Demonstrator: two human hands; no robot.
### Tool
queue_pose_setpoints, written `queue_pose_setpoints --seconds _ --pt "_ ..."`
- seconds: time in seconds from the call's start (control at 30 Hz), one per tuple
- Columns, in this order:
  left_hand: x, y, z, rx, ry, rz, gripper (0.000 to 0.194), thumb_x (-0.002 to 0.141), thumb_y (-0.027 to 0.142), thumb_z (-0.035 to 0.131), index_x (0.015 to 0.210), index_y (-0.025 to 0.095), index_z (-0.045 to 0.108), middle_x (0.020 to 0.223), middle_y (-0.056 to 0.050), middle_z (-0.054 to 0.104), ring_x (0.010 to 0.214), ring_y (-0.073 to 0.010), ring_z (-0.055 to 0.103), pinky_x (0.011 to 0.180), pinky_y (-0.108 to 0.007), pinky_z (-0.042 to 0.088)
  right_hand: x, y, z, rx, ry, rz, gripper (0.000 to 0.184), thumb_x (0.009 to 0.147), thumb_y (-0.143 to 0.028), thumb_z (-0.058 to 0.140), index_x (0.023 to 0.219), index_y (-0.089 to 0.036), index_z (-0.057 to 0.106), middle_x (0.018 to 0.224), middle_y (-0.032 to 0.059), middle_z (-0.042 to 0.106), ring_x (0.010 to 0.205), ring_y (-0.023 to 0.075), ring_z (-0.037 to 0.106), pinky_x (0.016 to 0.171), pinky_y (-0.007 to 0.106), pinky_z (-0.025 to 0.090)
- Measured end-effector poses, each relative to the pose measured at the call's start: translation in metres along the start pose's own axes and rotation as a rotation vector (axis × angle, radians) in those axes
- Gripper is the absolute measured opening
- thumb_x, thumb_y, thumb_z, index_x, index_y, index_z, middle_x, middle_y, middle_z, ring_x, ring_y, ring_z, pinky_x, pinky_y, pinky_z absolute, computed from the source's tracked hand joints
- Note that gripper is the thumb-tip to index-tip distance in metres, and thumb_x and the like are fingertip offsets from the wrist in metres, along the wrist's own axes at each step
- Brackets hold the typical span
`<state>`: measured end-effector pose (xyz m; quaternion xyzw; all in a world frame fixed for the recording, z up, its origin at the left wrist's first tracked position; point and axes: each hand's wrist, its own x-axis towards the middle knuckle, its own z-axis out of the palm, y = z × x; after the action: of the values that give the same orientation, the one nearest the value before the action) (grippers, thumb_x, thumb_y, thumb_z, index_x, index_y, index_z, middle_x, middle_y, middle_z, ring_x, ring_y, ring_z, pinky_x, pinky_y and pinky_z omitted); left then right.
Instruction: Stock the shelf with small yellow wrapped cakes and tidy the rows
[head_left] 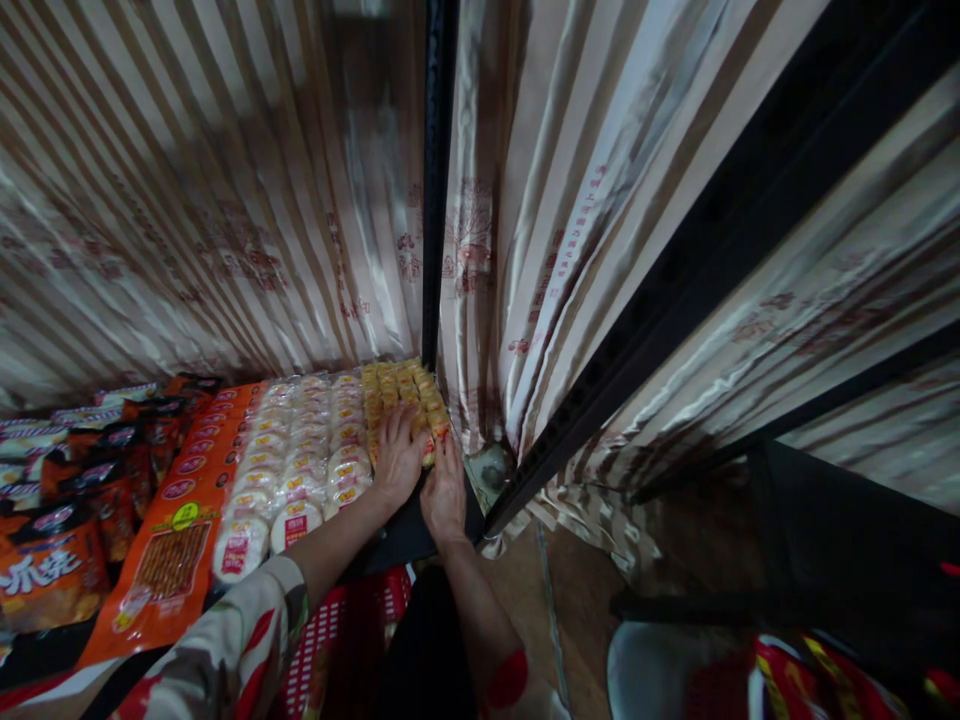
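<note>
My left hand [401, 455] lies over rows of small yellow snack packets [390, 385], its fingers stretched out on top of them. Beside it, my right hand [445, 490] rests at the right end of those rows, fingers extended and close together against the outermost packets. A bit of red and yellow wrapping shows between the two hands. Left of the yellow packets stand columns of clear-wrapped round white crackers [292, 475]. Parts of the packets under my fingers are hidden.
Orange snack bags [176, 510] and darker orange-black bags [56, 565] fill the left side. A black upright post [435, 190] and striped curtain [247, 200] border the shelf. Below are a red basket [319, 635], a slanting black beam [675, 270] and tiled floor [517, 610].
</note>
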<state>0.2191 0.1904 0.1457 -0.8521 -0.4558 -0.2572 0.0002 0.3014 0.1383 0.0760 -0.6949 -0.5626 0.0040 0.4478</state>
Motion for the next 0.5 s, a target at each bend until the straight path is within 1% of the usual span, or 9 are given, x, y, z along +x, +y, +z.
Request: queue_pose_setpoints --seconds 0.07,0.2,0.3,0.5 --pt "-0.007 -0.003 0.001 0.038 -0.040 0.064 0.022 0.086 0.020 0.044 0.100 0.022 0.061 0.135 -0.006 0.045 0.134 -0.0252 0.026 0.110 -0.045 0.022 0.000 0.000 -0.001 0.002 -0.001 -0.009 0.061 0.079 -0.002 0.030 0.139 -0.012 0.034 0.144 0.0114 0.034 0.135 0.0212 0.023 0.106 0.046 0.033" --pt "-0.017 -0.009 0.004 0.074 -0.070 0.141 0.025 0.088 0.020 0.042 0.106 0.021 0.059 0.135 -0.007 0.045 0.134 -0.0249 0.026 0.110 -0.045 0.021 0.001 0.000 -0.002 0.001 0.001 -0.011 0.061 0.077 -0.001 0.030 0.136 -0.012 0.039 0.142 0.0114 0.037 0.133 0.0212 0.026 0.106 0.046 0.034" --pt "-0.018 -0.011 0.005 0.084 -0.063 0.136 0.025 0.087 0.020 0.043 0.106 0.023 0.059 0.135 -0.006 0.044 0.133 -0.0250 0.026 0.110 -0.046 0.021 0.001 -0.001 -0.003 -0.002 0.006 -0.006 0.061 0.076 -0.001 0.031 0.135 -0.014 0.042 0.141 0.0110 0.039 0.132 0.0215 0.028 0.105 0.046 0.034" --pt "-0.018 -0.010 0.002 0.085 -0.088 0.119 0.026 0.087 0.019 0.044 0.108 0.023 0.059 0.135 -0.006 0.044 0.134 -0.0248 0.025 0.110 -0.045 0.023 0.001 0.000 -0.004 0.006 0.013 -0.009 0.062 0.076 -0.002 0.032 0.136 -0.015 0.039 0.142 0.0097 0.036 0.131 0.0223 0.028 0.104 0.047 0.035"
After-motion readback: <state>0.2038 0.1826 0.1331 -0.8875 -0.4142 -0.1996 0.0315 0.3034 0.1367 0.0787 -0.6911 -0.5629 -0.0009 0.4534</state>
